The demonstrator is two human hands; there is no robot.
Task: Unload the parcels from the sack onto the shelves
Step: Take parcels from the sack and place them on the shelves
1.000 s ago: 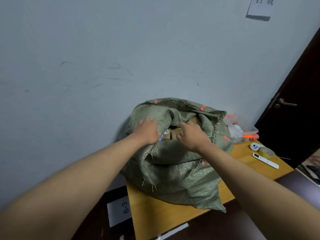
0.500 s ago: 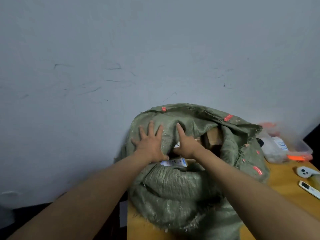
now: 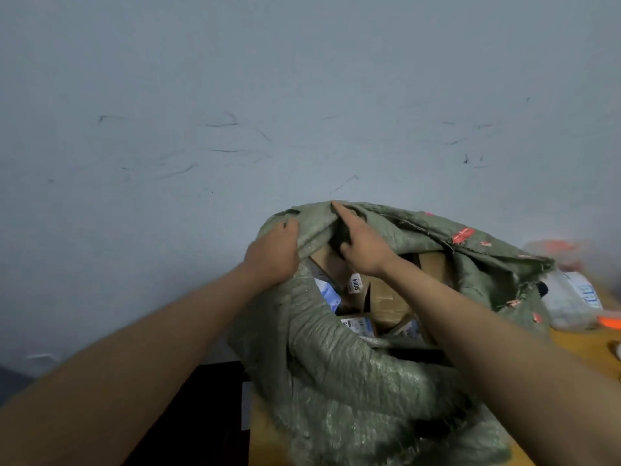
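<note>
Both hands on the far rim of the sack, mouth held open, parcels visible inside.

The green woven sack (image 3: 336, 375) sits on the wooden tabletop (image 3: 584, 344) against a scuffed grey wall (image 3: 235, 95). The left hand (image 3: 274, 252) grips the rim at the sack's upper left, fingers curled over the fabric edge. The right hand (image 3: 361, 245) pinches a fold of the rim just beside it, forefinger extended up along the fabric, other fingers curled in. Inside the open mouth lie several cardboard parcels (image 3: 386, 297), packed close; one carries a white label (image 3: 355, 283) reading 4008, others show blue-and-white labels lower down. To the right of the sack, on the tabletop, lies a clear plastic bag (image 3: 571, 304) with blurred contents and something orange (image 3: 608, 321) beside it; detail too blurred to identify.
</note>
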